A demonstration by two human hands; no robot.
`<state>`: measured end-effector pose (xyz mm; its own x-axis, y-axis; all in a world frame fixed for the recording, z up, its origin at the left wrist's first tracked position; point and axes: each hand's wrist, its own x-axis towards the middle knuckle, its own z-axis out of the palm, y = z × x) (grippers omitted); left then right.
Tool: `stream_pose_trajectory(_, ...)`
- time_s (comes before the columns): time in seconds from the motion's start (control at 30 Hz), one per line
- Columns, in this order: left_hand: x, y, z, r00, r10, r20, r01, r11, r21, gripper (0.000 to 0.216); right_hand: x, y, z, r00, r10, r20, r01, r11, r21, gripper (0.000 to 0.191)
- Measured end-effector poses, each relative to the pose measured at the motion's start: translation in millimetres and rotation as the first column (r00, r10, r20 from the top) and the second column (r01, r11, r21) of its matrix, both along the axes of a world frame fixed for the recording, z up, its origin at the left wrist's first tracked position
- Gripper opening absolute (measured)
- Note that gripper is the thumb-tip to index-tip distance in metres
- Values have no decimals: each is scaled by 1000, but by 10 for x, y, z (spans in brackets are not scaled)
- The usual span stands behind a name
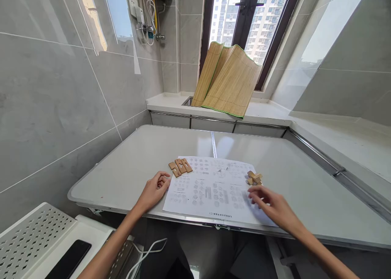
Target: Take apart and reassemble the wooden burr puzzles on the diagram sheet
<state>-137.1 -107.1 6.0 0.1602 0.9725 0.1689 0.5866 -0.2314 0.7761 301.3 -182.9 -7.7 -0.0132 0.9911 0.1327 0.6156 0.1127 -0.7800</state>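
Observation:
A printed instruction sheet lies on the white table. Three flat wooden puzzle pieces lie side by side at the sheet's upper left corner. A small assembled cluster of wooden pieces sits on the sheet's right part. My left hand rests on the table at the sheet's left edge, fingers loosely curled, holding nothing. My right hand lies on the sheet's lower right, fingers stretched toward the wooden cluster, just short of it and empty.
A bamboo mat leans against the window over a sink ledge behind the table. At lower left stands a white perforated stand with a black phone and a white cable. Tiled walls close both sides.

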Motion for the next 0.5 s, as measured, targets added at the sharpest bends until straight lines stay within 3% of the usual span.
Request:
stream_pose_trajectory(0.1,137,-59,68,999,-33,13,33,999,-7,35,403,-52,22,992,-127,9,127,992,4,41)
stream_pose_trajectory(0.23,419,-101,135,992,-123,14,123,992,-3,34,668,67,44,965,-261,10,260,965,39,43)
stream_pose_trajectory(0.4,664,-154,100,970,-241,-17,242,970,5,31,609,263,-5,956,-293,26,292,956,36,49)
stream_pose_trajectory(0.5,740,-187,53,966,-258,-17,258,966,-9,31,454,347,-18,941,-318,119,321,947,-8,52)
